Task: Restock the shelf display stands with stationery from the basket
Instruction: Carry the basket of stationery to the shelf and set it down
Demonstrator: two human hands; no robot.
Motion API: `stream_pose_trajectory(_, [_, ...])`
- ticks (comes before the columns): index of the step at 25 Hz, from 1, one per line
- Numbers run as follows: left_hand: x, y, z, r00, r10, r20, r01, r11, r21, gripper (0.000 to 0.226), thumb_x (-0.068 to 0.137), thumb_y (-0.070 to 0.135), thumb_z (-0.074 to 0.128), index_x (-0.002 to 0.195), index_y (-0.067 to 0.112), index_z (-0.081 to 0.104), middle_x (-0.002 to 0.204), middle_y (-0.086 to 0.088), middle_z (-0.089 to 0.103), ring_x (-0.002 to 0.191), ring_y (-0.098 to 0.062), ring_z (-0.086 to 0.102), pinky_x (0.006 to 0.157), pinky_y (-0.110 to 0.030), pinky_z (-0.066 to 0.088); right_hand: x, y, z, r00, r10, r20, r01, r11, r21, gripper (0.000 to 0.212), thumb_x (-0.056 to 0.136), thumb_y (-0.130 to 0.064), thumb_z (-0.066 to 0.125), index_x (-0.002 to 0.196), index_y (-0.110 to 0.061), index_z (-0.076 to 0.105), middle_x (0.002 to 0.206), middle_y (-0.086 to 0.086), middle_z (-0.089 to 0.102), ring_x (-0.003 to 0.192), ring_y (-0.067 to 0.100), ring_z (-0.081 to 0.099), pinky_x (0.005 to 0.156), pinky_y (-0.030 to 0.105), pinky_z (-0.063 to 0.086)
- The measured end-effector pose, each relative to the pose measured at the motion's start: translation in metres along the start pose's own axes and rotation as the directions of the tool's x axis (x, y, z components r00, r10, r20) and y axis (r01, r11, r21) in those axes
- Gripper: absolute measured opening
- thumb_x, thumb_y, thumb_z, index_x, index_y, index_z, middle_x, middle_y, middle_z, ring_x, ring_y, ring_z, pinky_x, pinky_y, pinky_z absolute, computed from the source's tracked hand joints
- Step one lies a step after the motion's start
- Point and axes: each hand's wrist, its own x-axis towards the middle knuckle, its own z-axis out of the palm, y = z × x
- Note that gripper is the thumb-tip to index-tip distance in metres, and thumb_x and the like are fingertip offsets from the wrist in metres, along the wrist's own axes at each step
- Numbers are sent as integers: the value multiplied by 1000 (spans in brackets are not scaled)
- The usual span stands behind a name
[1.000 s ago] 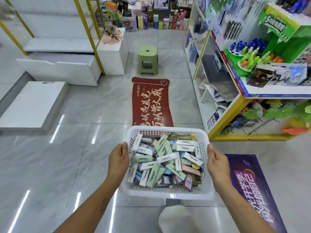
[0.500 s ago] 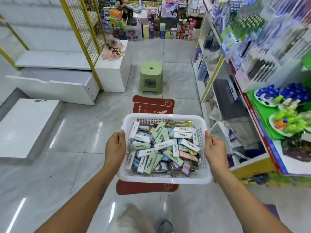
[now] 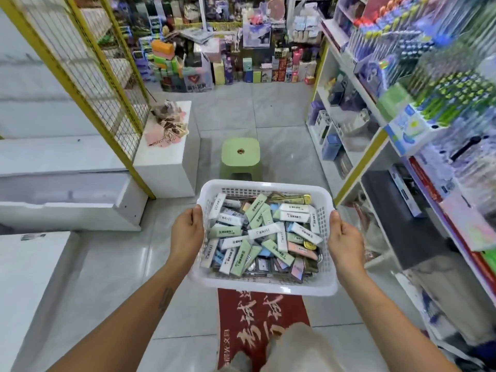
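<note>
I see a red floor mat [image 3: 261, 322] with white lettering nearest me, directly under the near edge of the white basket [image 3: 268, 287], with a pale trouser leg over its lower end. The basket is carried level in front of me, above the floor, piled with small boxed stationery packs [image 3: 261, 232] in white, green, blue and pink. My left hand [image 3: 187, 232] grips the basket's left rim, thumb on top of the rim and fingers wrapped under, out of sight. My right hand [image 3: 345, 237] grips the right rim the same way, thumb up along the edge, fingers hidden below. Just beyond the basket's far rim stands a green plastic stool [image 3: 240, 157]. Right of the basket runs the shelf unit [image 3: 381, 135], its upper tiers crowded with blurred pens and display stands. Left of the stool sits a white plinth [image 3: 167, 159] beside a yellow mesh panel [image 3: 91, 65].
</note>
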Motion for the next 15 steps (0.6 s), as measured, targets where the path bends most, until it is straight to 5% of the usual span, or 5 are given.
stream_pose_trajectory(7, [213,60,54,997,67,34,-66,997,-37,45,105,34,40,63,16,42,54,2,44,47,-3,42,42,-19,30,175,-75,93,998,55,-42,-51,995,86,65,102,-50,39,65,0,57,64,16,62,60,31,56,55,34,40])
stream_pose_trajectory(15, [443,132,119,985,87,151,-85,996,-23,43,105,36,36,83,6,58,71,-9,61,63,-15,56,50,-23,40,363,-157,181,988,121,-99,-113,990,82,71,103,-50,38,74,13,55,75,32,62,59,28,51,56,35,37])
